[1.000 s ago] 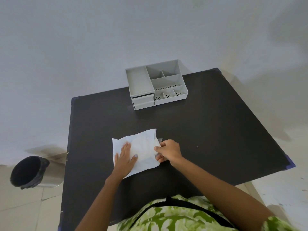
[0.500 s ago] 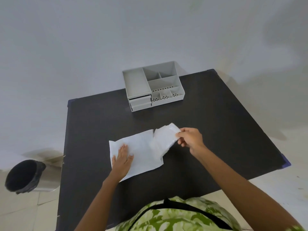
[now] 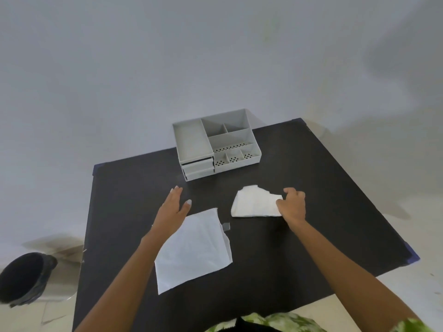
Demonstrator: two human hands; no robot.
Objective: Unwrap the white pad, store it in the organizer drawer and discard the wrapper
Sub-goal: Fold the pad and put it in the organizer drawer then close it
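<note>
R hand (image 3: 293, 205) gripping pad (image 3: 255, 204) right edge

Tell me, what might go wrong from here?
The grey plastic organizer's drawers look nearly shut, so one must be opened first; the left hand is free. The folded white pad, pinched at one end by the right hand, could unfold. The flat white wrapper may be forgotten.

Left hand (image 3: 173, 208) flat, fingers spread, forearm reaching forward, right hand (image 3: 293, 204) curled, fingers pinched closed
</note>
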